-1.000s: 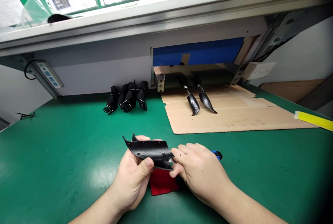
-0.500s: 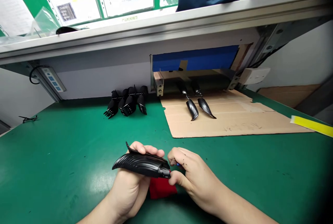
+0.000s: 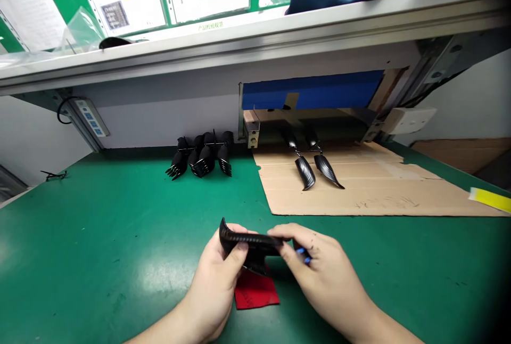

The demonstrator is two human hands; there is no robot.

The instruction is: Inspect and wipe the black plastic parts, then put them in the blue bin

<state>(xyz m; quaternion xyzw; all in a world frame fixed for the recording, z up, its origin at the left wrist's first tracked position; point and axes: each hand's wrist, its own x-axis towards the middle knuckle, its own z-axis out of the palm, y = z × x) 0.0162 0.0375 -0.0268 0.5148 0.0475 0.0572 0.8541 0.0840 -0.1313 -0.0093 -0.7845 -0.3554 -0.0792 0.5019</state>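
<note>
Left hand (image 3: 215, 272) clasping curved black part (image 3: 259, 251), right hand (image 3: 325, 267) pinching its 3-o'clock end, blue item (image 3: 307, 260) in fingers, red cloth (image 3: 257, 297) at 6.

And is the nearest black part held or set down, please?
Held: the left hand grips the black part, with the red cloth below.

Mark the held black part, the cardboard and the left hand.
Black part (image 3: 258, 246), head view: middle of its body.
Cardboard (image 3: 375, 187), head view: bare front area.
Left hand (image 3: 217, 276), head view: near the thumb's base.

Left grip (image 3: 217, 276) holds a curved black part (image 3: 257, 251).
</note>
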